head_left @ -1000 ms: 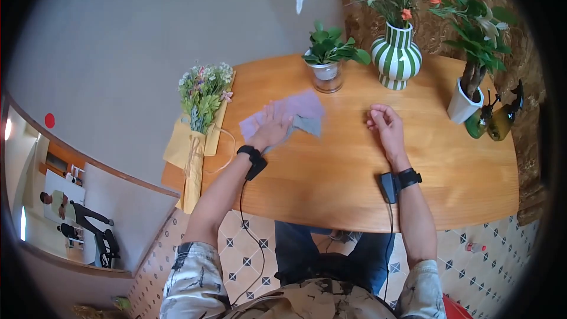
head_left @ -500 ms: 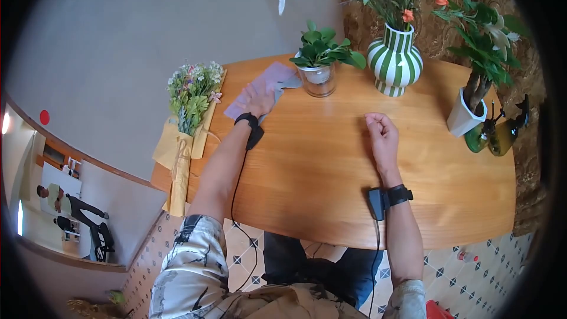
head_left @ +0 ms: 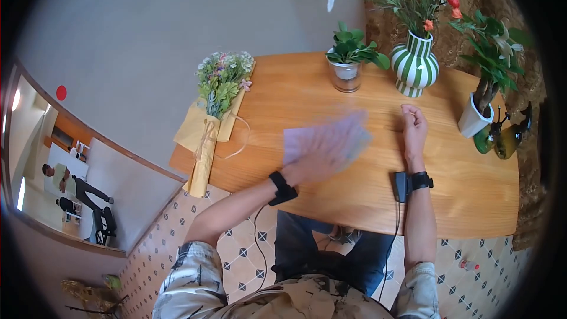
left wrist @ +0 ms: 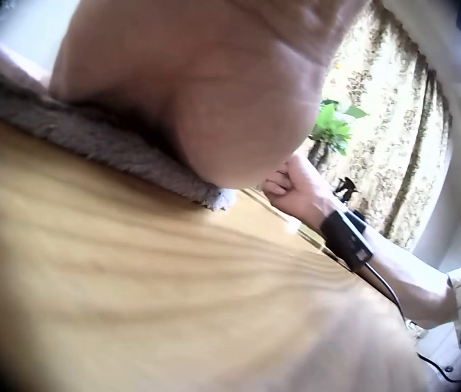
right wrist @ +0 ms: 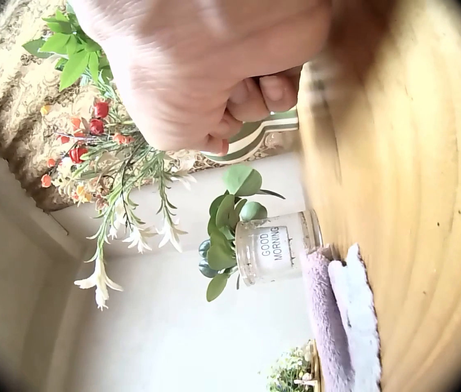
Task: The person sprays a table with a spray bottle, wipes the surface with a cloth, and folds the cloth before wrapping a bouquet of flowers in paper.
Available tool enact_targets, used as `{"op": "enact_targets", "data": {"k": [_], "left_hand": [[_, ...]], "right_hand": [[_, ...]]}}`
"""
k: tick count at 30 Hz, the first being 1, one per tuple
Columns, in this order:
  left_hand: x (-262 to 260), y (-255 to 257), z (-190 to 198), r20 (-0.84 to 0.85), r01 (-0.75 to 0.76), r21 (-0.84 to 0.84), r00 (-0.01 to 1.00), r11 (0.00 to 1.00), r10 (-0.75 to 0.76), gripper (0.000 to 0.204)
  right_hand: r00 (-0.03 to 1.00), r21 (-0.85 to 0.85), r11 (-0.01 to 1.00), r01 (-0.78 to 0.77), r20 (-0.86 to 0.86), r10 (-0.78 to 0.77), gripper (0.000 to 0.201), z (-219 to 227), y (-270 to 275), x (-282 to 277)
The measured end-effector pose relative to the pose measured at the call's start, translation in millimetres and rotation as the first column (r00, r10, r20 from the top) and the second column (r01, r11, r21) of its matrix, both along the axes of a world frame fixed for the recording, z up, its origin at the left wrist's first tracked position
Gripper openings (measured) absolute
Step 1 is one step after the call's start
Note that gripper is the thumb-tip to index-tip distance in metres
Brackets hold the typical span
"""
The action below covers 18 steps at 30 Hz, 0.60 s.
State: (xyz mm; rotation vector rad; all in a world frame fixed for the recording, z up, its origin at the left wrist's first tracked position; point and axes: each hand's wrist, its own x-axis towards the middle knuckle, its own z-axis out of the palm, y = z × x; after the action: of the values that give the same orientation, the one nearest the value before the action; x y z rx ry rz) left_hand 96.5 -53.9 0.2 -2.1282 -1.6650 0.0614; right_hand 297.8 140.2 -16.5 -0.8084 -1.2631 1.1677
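Note:
My left hand (head_left: 323, 149) lies spread on a lilac and grey cloth (head_left: 294, 138), its palm pressing it to the wooden table (head_left: 348, 192). Hand and cloth are blurred in the head view. From the left wrist, the heel of the hand shows on the fuzzy grey edge of the cloth (left wrist: 116, 147). To the right, my right hand (head_left: 416, 133) rests on the table beside the cloth, fingers loosely curled and holding nothing. The right wrist view shows the cloth (right wrist: 328, 318) as two layers, lilac and pale.
A paper-wrapped bouquet (head_left: 208, 147) lies at the table's left end. Along the back stand a leafy plant in a glass pot (head_left: 345, 77) and a green-striped vase (head_left: 415, 68) of flowers. A white-potted plant (head_left: 475, 117) and dark glossy ornaments (head_left: 505, 142) stand at the right.
My left hand swept the cloth away to the far left, beside the glass pot, then back right and nearer to me. My right hand stays resting on the table.

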Motion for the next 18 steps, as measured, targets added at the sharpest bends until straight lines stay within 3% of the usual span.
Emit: {"op": "enact_targets", "data": {"k": [1, 5, 7, 8, 10, 11, 12, 13, 15, 16, 17, 18], "left_hand": [[3, 0, -4, 0.492, 0.066, -0.299, 0.865, 0.952, 0.095, 0.06], [30, -3, 16, 0.423, 0.073, -0.409, 0.898, 0.91, 0.119, 0.058], [22, 6, 6, 0.581, 0.299, -0.351, 0.813, 0.888, -0.044, 0.058], [19, 11, 0, 0.587, 0.349, -0.347, 0.805, 0.87, -0.089, 0.058], [8, 14, -6, 0.573, 0.283, -0.374, 0.819, 0.883, -0.02, 0.061], [1, 16, 1, 0.665, 0.352, -0.343, 0.746, 0.871, -0.039, 0.059], [-6, 18, 10, 0.748, 0.414, -0.308, 0.662, 0.856, -0.051, 0.057], [-12, 18, 15, 0.751, 0.447, -0.302, 0.655, 0.842, -0.079, 0.057], [-22, 13, 23, 0.852, 0.328, -0.28, 0.518, 0.902, 0.076, 0.055], [-23, 10, 28, 0.852, 0.345, -0.272, 0.52, 0.898, 0.058, 0.055], [-23, 7, 33, 0.838, 0.261, -0.275, 0.536, 0.925, 0.098, 0.054], [-24, 3, 37, 0.824, 0.17, -0.276, 0.548, 0.946, 0.142, 0.053]], "right_hand": [[1.0, -0.006, 1.0, -0.003, 0.02, 0.003, 0.017, 3, 0, 3], [0.993, 0.107, 0.991, -0.076, 0.093, 0.066, 0.021, 11, -18, 4], [0.871, -0.019, 0.959, -0.282, 0.414, 0.264, 0.027, 39, -45, 13], [0.802, 0.097, 0.931, -0.351, 0.545, 0.245, 0.031, 40, -50, 13], [0.677, 0.3, 0.824, -0.481, 0.724, 0.131, 0.038, 32, -57, 13], [0.633, 0.394, 0.747, -0.536, 0.772, 0.047, 0.041, 30, -63, 15], [0.63, 0.394, 0.767, -0.507, 0.776, 0.017, 0.041, 31, -69, 17], [0.594, 0.371, 0.774, -0.513, 0.805, 0.007, 0.038, 32, -75, 19], [0.558, 0.355, 0.789, -0.501, 0.83, -0.019, 0.035, 35, -81, 23], [0.495, 0.314, 0.805, -0.503, 0.868, -0.029, 0.03, 38, -82, 25], [0.432, 0.274, 0.82, -0.504, 0.901, -0.035, 0.025, 39, -82, 26], [0.465, 0.314, 0.81, -0.496, 0.883, -0.058, 0.018, 37, -80, 28]]}}
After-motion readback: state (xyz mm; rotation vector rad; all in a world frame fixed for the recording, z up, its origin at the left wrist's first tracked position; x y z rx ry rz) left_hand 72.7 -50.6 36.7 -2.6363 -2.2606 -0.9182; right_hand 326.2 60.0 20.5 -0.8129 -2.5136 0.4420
